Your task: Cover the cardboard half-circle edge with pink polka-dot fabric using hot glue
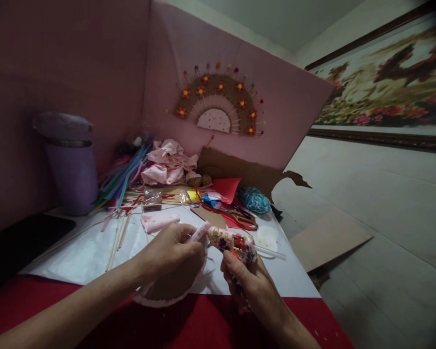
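My right hand is wrapped round the handle of a flower-patterned hot glue gun. A clear glue stick juts from its rear end. My left hand is closed on the pink fabric edge of a brown cardboard piece, with thumb and fingers pinching the cloth at its upper rim. The gun's nozzle points at this pinched edge, close to my left fingertips; whether it touches the cloth I cannot tell. Light fabric also lines the lower rim of the piece. A folded pink cloth strip lies just beyond my left hand.
White paper covers part of the red tabletop. Behind lie thin sticks, crumpled pink cloth, scissors and blue yarn. A purple cup stands left. A decorated half-circle hangs on the pink board.
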`<state>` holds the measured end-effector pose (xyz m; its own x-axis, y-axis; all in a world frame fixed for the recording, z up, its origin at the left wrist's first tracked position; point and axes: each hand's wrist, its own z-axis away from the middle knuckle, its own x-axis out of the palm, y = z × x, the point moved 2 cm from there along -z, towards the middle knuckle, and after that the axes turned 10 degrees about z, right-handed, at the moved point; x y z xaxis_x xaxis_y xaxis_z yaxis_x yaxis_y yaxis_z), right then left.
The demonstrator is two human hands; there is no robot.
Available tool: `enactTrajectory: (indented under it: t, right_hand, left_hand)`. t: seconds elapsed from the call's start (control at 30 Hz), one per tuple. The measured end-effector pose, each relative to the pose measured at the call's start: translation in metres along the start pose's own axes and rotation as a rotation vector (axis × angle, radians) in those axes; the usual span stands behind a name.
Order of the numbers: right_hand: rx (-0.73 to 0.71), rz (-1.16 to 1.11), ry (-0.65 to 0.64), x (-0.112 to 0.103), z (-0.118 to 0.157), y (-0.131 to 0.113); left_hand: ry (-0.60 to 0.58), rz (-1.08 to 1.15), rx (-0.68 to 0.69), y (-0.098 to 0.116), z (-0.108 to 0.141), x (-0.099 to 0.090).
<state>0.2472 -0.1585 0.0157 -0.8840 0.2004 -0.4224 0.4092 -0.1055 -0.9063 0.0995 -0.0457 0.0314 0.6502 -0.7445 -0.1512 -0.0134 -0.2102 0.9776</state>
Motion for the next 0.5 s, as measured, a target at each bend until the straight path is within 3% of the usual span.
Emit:
enactTrajectory:
  t: [0.23,0.5]
  right_hand:
    - [-0.002,0.008,-0.006,-0.0007,0.0001,-0.0016]
    - [0.028,0.047,0.004,-0.0011,0.0011,-0.0026]
  left_hand:
    - [-0.017,-0.108,0.016,-0.0032,-0.0014,-0.0016]
    - [0.009,-0.020,0.011,-0.0057,-0.0030,-0.0037]
